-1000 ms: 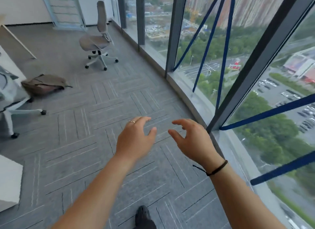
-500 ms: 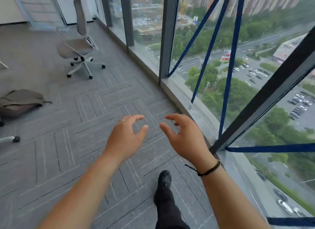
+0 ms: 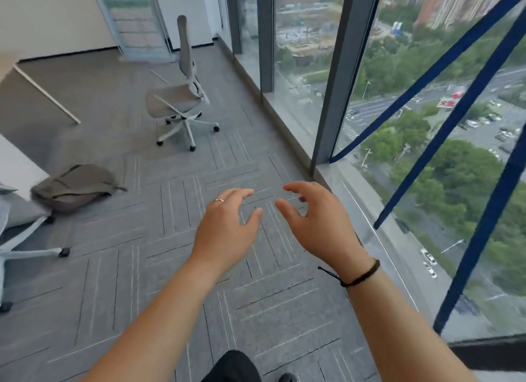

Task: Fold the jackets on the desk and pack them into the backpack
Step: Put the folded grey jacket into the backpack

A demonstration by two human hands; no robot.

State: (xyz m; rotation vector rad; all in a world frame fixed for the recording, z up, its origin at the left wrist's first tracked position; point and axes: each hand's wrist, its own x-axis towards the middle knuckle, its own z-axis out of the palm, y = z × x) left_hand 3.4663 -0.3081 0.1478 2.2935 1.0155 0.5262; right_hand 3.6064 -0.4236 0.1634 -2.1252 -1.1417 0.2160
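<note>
Both hands are held out over the carpet at centre frame and hold nothing. The left hand (image 3: 227,233) has its fingers (image 3: 242,193) loosely extended, with a ring on one finger. The right hand (image 3: 318,228) has its fingers (image 3: 296,186) loosely curved and spread wide; a dark cord sits on its wrist.

The backpack (image 3: 74,186) lies flat on the floor at the left of the frame, just beside the base of a light office chair (image 3: 17,239) at the left edge. Its opening cannot be made out from here. A second office chair (image 3: 179,97) stands at upper centre, near the window (image 3: 427,111). A pale corner at the left edge may be the desk (image 3: 17,165). No jacket is in view, so folding is judged not yet started.

Hazards from this position:

1. Chair base. The legs and castors of the near chair stand close to the backpack. A reach from that side may catch a leg or roll the chair onto the bag.
2. Limp bag. The backpack lies collapsed. If lifted by one strap it will probably sag and its mouth will stay closed, so packing needs it propped or held open.
3. Wrong heading. The hands point toward the window side, well apart from both backpack and desk. A turn toward the left of the frame is required.
4. Folded bulk. A loosely folded jacket may not pass the opening.
</note>
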